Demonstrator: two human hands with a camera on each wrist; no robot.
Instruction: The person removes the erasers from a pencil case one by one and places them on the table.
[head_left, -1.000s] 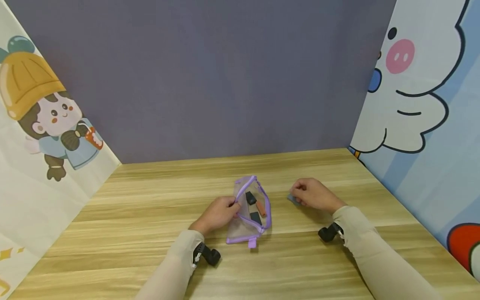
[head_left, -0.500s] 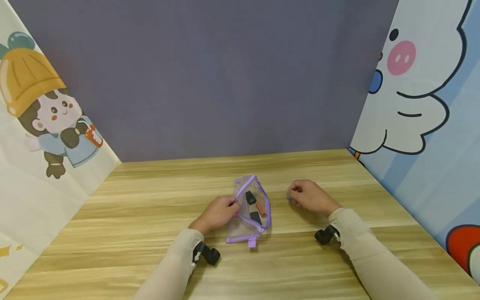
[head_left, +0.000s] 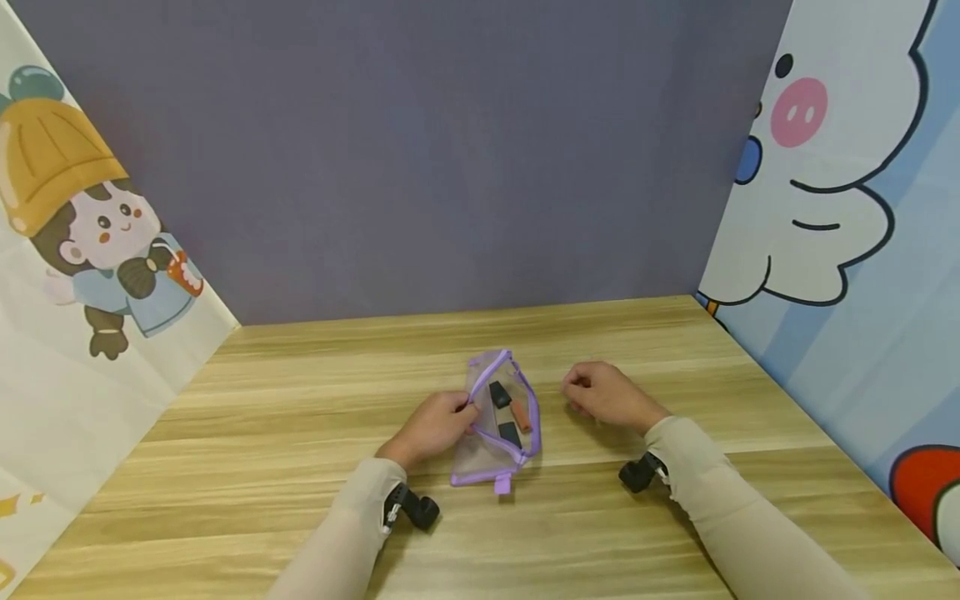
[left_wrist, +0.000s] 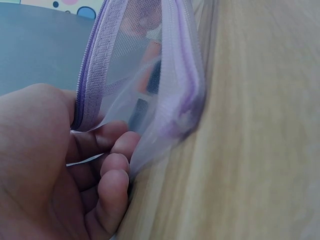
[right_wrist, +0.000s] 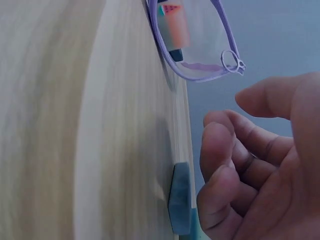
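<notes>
A see-through mesh pouch with purple trim (head_left: 534,421) lies unzipped on the table, holding an orange piece (head_left: 521,416) and dark pieces (head_left: 500,395). My left hand (head_left: 435,428) pinches the left edge of its opening; in the left wrist view the zipper edge (left_wrist: 102,60) rises from between thumb and fingers of that hand (left_wrist: 45,165). To the pouch's right, my right hand (head_left: 613,396) hovers low with nothing visible in its grasp. In the right wrist view its loosely bent fingers (right_wrist: 217,150) are beside a blue-grey piece (right_wrist: 180,200) on the table; thumb and fingers stand apart.
The wooden table (head_left: 300,358) ends at a grey back panel (head_left: 450,167). Printed cartoon panels stand at left (head_left: 45,375) and right (head_left: 810,208). A teal thing (right_wrist: 199,231) shows partly behind the blue-grey piece in the right wrist view.
My right hand has moved left, nearer the pouch, and the blue-grey piece seen below its fingers earlier is now hidden in the head view. My left hand keeps its hold on the pouch.
</notes>
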